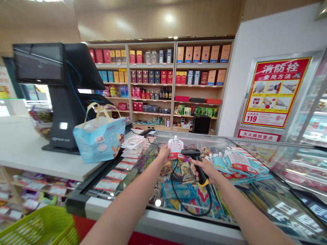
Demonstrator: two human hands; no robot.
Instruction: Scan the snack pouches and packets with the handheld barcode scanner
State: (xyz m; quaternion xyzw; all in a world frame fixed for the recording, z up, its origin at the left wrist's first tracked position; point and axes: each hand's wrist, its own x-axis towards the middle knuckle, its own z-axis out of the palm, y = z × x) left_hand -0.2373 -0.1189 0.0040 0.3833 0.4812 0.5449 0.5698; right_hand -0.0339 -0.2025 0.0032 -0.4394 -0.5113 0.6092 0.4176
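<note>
My left hand [164,153] is closed on a small white and pink spouted pouch [175,145], held up over the glass lid of a freezer chest [258,190]. My right hand [206,168] grips a black barcode scanner [195,157] with its head right beside the pouch. The scanner's black cable [190,200] loops down over the glass. Several similar blue and red pouches [238,165] lie fanned on the glass to the right of my right hand.
A blue gift bag [100,137] stands on the white counter [30,153] by a black till with screen [58,88]. White packets [133,143] lie stacked near it. A green basket [41,228] is at lower left. Goods shelves [176,85] line the back wall.
</note>
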